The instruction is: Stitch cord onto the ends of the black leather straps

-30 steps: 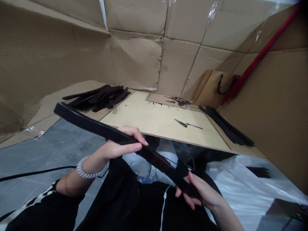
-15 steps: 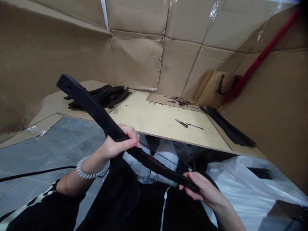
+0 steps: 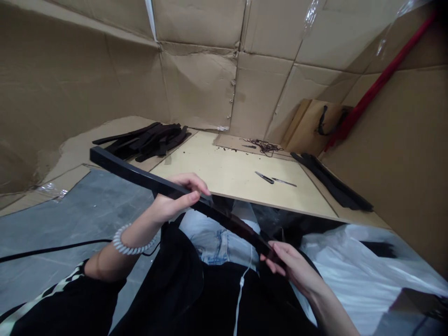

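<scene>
Black, the long strip (image 3: 133, 173) slants across my feed on the near side of the pale board (image 3: 224, 165). I see the left hand (image 3: 177, 198) closed around the strip's middle and the right hand (image 3: 289, 262) gripping its lower end. Two slim tools (image 3: 265, 178) lie on the board, a dark pile (image 3: 150, 140) at its left, more strips (image 3: 332, 182) along its right, brown strands (image 3: 268, 147) tangled toward its back.
</scene>
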`<control>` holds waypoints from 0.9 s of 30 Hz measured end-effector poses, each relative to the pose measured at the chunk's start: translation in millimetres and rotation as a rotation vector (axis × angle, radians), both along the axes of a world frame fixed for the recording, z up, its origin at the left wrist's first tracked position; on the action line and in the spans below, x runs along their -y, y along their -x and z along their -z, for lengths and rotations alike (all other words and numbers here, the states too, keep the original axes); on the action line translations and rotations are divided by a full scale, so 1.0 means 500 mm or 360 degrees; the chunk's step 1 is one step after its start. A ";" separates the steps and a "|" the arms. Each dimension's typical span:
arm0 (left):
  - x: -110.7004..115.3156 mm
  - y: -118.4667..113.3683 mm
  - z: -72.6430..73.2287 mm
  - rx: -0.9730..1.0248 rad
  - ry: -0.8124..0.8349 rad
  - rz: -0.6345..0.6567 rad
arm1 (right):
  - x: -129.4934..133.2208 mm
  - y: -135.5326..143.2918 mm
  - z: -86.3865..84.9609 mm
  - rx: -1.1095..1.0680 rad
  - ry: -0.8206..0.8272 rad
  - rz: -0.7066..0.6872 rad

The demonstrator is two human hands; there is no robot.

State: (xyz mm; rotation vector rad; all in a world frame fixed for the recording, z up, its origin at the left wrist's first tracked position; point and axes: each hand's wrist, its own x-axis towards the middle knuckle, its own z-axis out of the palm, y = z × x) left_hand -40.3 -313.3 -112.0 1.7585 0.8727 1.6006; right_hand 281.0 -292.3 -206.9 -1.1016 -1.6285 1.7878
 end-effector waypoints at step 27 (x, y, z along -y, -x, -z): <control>0.006 -0.004 -0.004 0.0122 0.0100 -0.0021 | 0.009 0.010 0.019 0.0032 0.0140 -0.0488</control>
